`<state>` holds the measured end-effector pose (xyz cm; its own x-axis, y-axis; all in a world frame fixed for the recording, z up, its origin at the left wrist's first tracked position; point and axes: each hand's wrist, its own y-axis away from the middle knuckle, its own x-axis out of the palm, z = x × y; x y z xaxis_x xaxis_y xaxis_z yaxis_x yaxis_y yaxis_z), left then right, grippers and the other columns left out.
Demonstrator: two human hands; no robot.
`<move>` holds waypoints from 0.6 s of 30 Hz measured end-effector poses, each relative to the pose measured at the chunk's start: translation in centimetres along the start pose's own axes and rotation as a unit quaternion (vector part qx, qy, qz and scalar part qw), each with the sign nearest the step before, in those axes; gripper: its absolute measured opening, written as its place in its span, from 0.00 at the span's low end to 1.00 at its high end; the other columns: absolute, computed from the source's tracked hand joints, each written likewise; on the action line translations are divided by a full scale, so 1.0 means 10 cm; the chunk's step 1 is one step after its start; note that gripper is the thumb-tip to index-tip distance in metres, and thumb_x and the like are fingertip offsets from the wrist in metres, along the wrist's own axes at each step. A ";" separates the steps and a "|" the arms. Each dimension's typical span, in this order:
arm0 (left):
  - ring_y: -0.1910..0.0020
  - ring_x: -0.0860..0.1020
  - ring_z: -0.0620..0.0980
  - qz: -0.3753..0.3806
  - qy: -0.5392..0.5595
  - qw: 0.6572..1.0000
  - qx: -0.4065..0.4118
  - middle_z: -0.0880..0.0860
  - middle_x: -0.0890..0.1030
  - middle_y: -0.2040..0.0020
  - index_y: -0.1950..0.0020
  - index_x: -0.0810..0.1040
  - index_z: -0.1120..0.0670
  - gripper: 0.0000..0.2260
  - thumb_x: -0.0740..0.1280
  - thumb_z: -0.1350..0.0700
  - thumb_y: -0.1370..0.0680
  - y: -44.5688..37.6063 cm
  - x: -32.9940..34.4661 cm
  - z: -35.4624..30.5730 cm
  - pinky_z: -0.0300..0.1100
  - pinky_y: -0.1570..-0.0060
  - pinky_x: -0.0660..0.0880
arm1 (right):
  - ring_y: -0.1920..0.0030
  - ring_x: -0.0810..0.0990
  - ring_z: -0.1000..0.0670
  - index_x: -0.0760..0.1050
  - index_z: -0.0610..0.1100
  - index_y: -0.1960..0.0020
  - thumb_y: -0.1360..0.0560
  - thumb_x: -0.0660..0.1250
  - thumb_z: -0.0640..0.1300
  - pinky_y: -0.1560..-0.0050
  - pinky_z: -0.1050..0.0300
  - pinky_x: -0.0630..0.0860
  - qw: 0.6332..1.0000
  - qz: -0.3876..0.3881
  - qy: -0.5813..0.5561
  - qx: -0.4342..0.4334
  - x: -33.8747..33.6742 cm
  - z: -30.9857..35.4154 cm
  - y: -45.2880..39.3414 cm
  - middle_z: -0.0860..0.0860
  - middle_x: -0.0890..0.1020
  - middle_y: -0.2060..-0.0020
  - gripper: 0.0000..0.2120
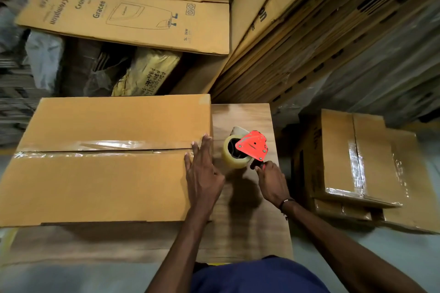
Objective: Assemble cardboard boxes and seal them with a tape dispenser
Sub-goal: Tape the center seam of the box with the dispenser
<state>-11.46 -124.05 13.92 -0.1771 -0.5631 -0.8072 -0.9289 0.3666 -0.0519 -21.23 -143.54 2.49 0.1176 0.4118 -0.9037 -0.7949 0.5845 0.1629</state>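
A closed cardboard box (100,181) lies on the wooden table (240,233), its centre seam covered by a strip of clear tape (104,146). My left hand (202,169) lies flat with straight fingers on the box's right end, over the end of the tape. Just right of the box, a red tape dispenser (252,145) with a roll of clear tape (234,157) stands on the table. My right hand (271,181) grips its handle.
A taped box (362,157) sits on the floor to the right. Flat printed cartons (133,14) are stacked behind the table, and more flattened cardboard (309,38) leans at the back right. Plastic-wrapped bundles (145,74) lie behind the box.
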 end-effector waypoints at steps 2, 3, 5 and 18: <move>0.17 0.53 0.51 -0.007 0.002 1.000 0.002 0.44 0.57 0.16 0.16 0.53 0.46 0.46 0.63 0.69 0.31 0.01 0.00 0.00 0.51 0.18 0.49 | 0.44 0.77 0.38 0.72 0.41 0.43 0.15 0.58 0.52 0.49 0.43 0.73 1.000 0.015 0.001 0.017 0.14 0.00 0.02 0.41 0.77 0.46 0.14; 0.17 0.53 0.51 -0.010 0.004 1.000 0.004 0.45 0.57 0.16 0.16 0.53 0.47 0.46 0.63 0.70 0.31 0.01 0.00 0.00 0.52 0.18 0.50 | 0.43 0.76 0.38 0.71 0.40 0.41 0.15 0.59 0.51 0.48 0.43 0.73 0.999 0.023 0.006 0.029 0.20 -0.01 0.02 0.41 0.77 0.45 0.14; 0.17 0.55 0.50 -0.018 0.008 1.000 0.005 0.46 0.56 0.16 0.16 0.56 0.49 0.45 0.64 0.69 0.31 0.00 -0.01 0.01 0.53 0.19 0.52 | 0.42 0.76 0.38 0.71 0.39 0.39 0.15 0.60 0.49 0.48 0.43 0.73 0.998 0.041 0.011 0.048 0.29 0.00 0.00 0.41 0.75 0.43 0.13; 0.23 0.64 0.54 -0.035 0.036 0.998 -0.049 0.48 0.61 0.17 0.16 0.55 0.51 0.43 0.70 0.63 0.29 0.03 -0.10 -0.08 0.57 0.24 0.65 | 0.46 0.77 0.38 0.74 0.38 0.44 0.20 0.68 0.41 0.52 0.52 0.65 0.983 0.066 -0.151 0.081 0.50 -0.15 0.12 0.39 0.79 0.47 0.09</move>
<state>-11.83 -123.95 15.12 -0.1306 -0.6371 -0.7596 -0.9663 0.2531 -0.0462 -22.50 -141.80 -2.45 0.2102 0.6658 -0.7159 -0.7131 0.6054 0.3536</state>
